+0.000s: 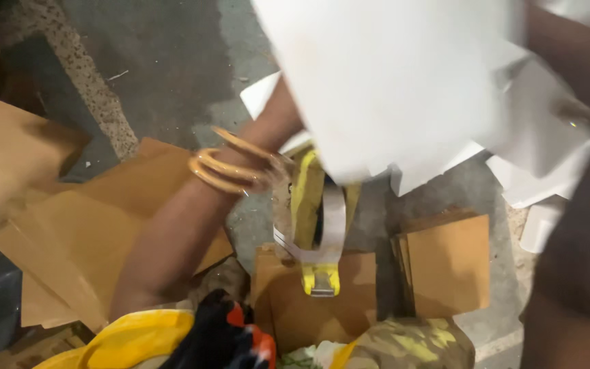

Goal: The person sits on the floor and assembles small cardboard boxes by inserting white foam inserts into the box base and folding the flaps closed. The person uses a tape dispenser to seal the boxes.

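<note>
- Left hand point(278, 179), orange bangles at the wrist: we are gripping the yellow plastic tape dispenser point(315, 225), fingers closed round its frame, over the grey concrete floor point(172, 61).
- Right hand point(582, 113): we are holding a large white paper sheet point(390, 82); finger state: cannot tell.
- Risk, as we are judging it: the sheet is hiding the dispenser's toothed end, so a snag or cut could follow.
- Brown cardboard pieces point(448, 263) are lying below.

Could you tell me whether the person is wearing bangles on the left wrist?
Yes, several orange bangles circle the left wrist, just behind the left hand beside the yellow tape dispenser.
</note>
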